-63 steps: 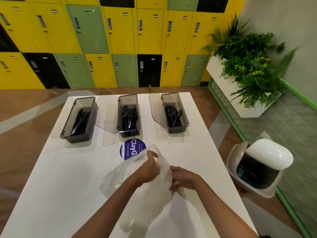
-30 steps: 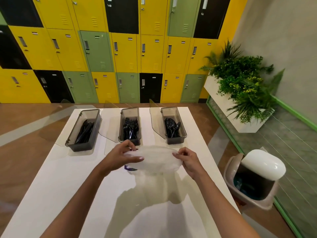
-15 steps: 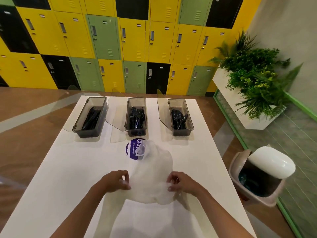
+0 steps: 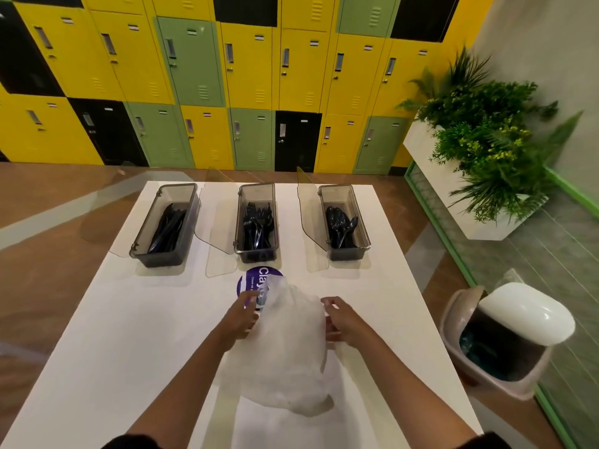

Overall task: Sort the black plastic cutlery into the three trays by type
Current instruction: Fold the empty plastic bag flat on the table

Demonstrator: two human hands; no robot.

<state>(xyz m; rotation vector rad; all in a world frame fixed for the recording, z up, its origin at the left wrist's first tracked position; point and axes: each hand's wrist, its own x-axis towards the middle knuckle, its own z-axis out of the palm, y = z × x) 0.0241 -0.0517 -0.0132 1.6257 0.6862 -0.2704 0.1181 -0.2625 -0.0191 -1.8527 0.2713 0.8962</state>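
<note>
Holding a crumpled translucent white plastic bag between them, both hands sit over the white rectangular table. The left hand pinches the bag's left edge, and the right hand grips its right edge with curled fingers. Just beyond the bag lies a round purple sticker, partly covered by it. Beyond the sticker stand three smoky clear plastic trays in a row: the left tray holds black plastic knives, the middle tray black plastic forks, the right tray black plastic spoons. Well right of the sticker, off the table, stands a beige swing-lid bin.
</note>
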